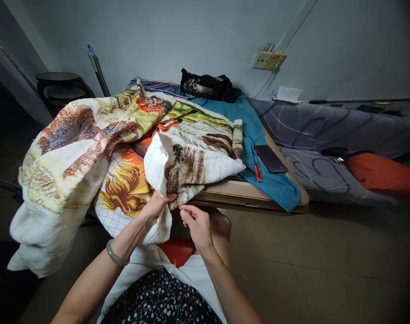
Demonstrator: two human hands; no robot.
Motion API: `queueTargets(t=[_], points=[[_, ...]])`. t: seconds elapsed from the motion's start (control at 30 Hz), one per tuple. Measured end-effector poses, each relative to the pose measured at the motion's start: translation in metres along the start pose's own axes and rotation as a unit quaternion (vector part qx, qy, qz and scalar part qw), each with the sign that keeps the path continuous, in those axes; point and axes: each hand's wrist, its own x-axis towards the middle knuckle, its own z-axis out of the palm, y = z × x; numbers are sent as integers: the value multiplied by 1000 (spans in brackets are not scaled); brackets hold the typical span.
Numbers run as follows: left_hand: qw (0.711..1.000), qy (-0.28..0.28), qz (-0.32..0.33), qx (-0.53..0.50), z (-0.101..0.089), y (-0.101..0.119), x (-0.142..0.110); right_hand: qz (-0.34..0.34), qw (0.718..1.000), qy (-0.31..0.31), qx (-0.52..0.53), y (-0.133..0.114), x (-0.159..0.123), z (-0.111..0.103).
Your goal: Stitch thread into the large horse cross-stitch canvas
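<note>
A large cross-stitch cloth (133,180) with an orange-maned horse is heaped over the table and hangs off its front edge. My left hand (157,204) grips a folded part of it, thumb on top of the brown stitching and fingers hidden beneath. Just right of that fold, my right hand (196,222) is closed in a pinch, thumb against forefinger, close to the cloth's lower edge. Whatever the pinch holds is too small to make out. Red-handled snips (258,172) and a dark phone (270,159) lie on the blue cloth (275,186) to the right.
A black printed pouch (208,86) sits at the table's back near the wall. Along the right runs a low purple patterned surface (302,126) with an orange bag (383,173). A dark stool (63,85) stands at the back left. Wall sockets (268,60) hold a plugged-in cable.
</note>
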Motion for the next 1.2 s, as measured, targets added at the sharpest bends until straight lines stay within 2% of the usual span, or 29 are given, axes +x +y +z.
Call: queueTargets(t=[0.47, 0.93, 1.2], points=[[1000, 12, -20, -10, -1, -4, 1, 11, 998, 35, 47, 11, 4, 11], [999, 32, -30, -29, 1, -8, -5, 58, 991, 43, 114, -2, 2, 14], [999, 0, -18, -45, 1, -7, -6, 55, 990, 75, 107, 1, 4, 19]])
